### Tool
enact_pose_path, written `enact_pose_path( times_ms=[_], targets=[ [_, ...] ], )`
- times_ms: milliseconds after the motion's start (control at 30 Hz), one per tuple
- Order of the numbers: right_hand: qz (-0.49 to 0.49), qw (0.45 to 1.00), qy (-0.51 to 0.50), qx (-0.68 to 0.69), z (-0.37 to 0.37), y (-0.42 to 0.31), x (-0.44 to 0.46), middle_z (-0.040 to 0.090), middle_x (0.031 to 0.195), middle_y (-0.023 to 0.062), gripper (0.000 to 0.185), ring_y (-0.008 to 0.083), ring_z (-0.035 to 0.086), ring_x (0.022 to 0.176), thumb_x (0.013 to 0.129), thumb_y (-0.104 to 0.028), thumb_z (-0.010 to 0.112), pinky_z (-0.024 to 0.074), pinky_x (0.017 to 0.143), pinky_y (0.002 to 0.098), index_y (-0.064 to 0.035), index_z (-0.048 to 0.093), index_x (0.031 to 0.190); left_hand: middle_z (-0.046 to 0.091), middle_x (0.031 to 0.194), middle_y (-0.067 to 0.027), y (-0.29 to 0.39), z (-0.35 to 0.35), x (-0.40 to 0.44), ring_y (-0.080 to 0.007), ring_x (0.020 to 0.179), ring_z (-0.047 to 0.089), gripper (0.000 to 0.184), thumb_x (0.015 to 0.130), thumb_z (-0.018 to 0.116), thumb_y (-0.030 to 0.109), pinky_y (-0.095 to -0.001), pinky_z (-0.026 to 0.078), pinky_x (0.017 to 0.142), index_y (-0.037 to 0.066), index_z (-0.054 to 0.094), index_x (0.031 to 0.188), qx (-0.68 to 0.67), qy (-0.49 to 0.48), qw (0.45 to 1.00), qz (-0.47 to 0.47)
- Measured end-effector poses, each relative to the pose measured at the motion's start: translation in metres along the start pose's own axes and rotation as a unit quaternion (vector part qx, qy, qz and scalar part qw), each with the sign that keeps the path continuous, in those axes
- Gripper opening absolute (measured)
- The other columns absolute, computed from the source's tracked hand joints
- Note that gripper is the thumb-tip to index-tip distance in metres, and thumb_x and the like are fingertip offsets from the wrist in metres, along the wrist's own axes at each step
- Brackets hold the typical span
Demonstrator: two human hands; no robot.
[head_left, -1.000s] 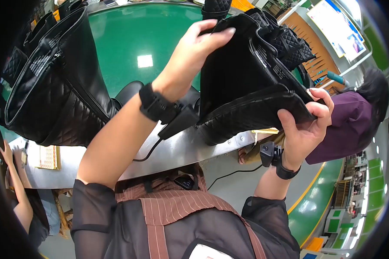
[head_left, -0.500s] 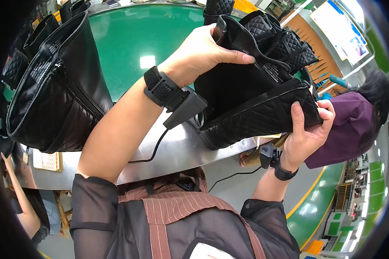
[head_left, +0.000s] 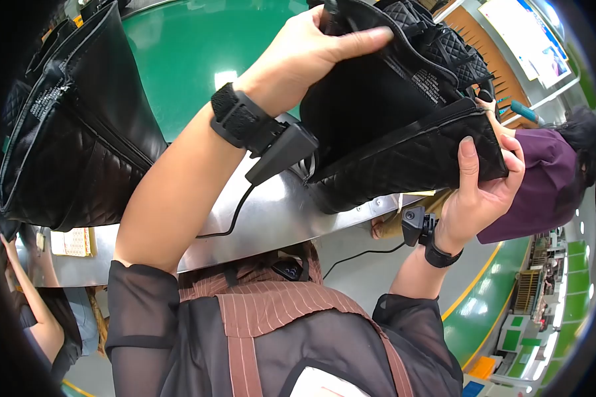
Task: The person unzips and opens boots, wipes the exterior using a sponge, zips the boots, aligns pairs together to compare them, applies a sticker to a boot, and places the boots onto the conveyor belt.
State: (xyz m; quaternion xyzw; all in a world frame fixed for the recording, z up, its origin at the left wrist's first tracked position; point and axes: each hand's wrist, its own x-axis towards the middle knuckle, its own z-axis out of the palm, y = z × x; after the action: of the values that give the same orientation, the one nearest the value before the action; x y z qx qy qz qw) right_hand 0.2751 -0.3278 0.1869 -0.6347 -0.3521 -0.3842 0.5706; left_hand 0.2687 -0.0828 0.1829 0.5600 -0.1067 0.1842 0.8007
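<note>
A black quilted boot (head_left: 391, 159) stands in front of me on the steel ledge, its shaft spread wide along an open side zip. My left hand (head_left: 311, 56) pinches the far part of the shaft's top edge, thumb on the inside. On the near quilted flap, my right hand (head_left: 480, 188) grips the top edge by the zip, thumb on the near face and fingers behind. White printed text shows on the lining. Left of my forearm stands another tall black boot (head_left: 79, 132), partly unzipped, which neither hand touches.
A green belt (head_left: 179, 46) runs behind the steel ledge (head_left: 258, 231). More quilted boots (head_left: 444, 59) stand beyond the held one. A person in a purple top (head_left: 533, 178) is at right; another person's arm (head_left: 36, 304) shows at left. Cables hang from my wrist cameras.
Both hands have kept their grip on the boot's top edge. The right hand and near flap have shifted to the right, and the shaft's opening looks slightly wider. The camera view has shifted a little.
</note>
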Motion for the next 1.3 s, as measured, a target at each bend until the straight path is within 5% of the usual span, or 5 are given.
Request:
enact_pose_path(
  times_ms=[333, 500, 567, 733, 1300],
  targets=[
    [0.005, 1.000, -0.001, -0.020, -0.003, 0.005, 0.003, 0.049, 0.122, 0.0125, 0.043, 0.0184, 0.052, 0.107, 0.073, 0.004, 0.081, 0.0441, 0.096, 0.0304, -0.0040, 0.047, 0.097, 0.069, 0.100, -0.0030, 0.001, -0.004, -0.003, -0.0113, 0.093, 0.064, 0.031, 0.091, 0.067, 0.029, -0.0256, 0.048, 0.088, 0.002, 0.067, 0.106, 0.012, 0.063, 0.997, -0.036],
    [-0.011, 0.988, -0.048, 0.148, -0.002, 0.003, -0.006, 0.040, 0.139, 0.0180, 0.089, 0.0243, 0.045, 0.124, 0.077, -0.005, 0.079, 0.0366, 0.106, 0.0361, -0.0062, 0.022, 0.144, 0.049, 0.131, -0.0137, -0.015, -0.012, -0.035, -0.0173, 0.119, 0.047, 0.073, 0.084, 0.074, 0.037, -0.0311, 0.037, 0.102, 0.000, 0.039, 0.136, 0.213, 0.121, 0.963, 0.113],
    [0.017, 0.989, -0.059, 0.133, -0.014, 0.009, -0.023, 0.037, 0.143, 0.0158, 0.100, 0.0246, 0.044, 0.126, 0.081, -0.020, 0.077, 0.0358, 0.106, 0.0376, -0.0090, 0.007, 0.151, 0.042, 0.131, -0.0153, -0.032, -0.022, -0.068, -0.0199, 0.120, 0.044, 0.084, 0.082, 0.075, 0.037, -0.0324, 0.037, 0.101, 0.001, 0.028, 0.141, 0.188, 0.144, 0.971, 0.029],
    [0.320, 0.919, -0.118, 0.196, -0.045, 0.044, -0.109, 0.038, 0.143, 0.0116, 0.100, 0.0244, 0.040, 0.130, 0.079, -0.040, 0.075, 0.0363, 0.105, 0.0409, -0.0089, 0.013, 0.151, 0.059, 0.091, -0.0022, -0.095, -0.045, -0.130, -0.0092, 0.083, 0.056, 0.035, 0.085, 0.069, 0.034, -0.0254, 0.047, 0.071, 0.008, 0.059, 0.105, 0.128, 0.055, 0.887, -0.441],
    [0.336, 0.891, -0.304, -0.029, 0.002, 0.060, -0.172, 0.064, 0.108, 0.0130, 0.059, 0.0236, 0.062, 0.100, 0.067, -0.007, 0.083, 0.0476, 0.090, 0.0346, -0.0003, 0.056, 0.118, 0.065, 0.064, -0.0037, -0.135, -0.038, -0.115, -0.0075, 0.051, 0.052, 0.037, 0.097, 0.049, 0.027, -0.0213, 0.040, 0.050, 0.004, 0.067, 0.075, 0.150, -0.162, 0.844, -0.489]
  ],
)
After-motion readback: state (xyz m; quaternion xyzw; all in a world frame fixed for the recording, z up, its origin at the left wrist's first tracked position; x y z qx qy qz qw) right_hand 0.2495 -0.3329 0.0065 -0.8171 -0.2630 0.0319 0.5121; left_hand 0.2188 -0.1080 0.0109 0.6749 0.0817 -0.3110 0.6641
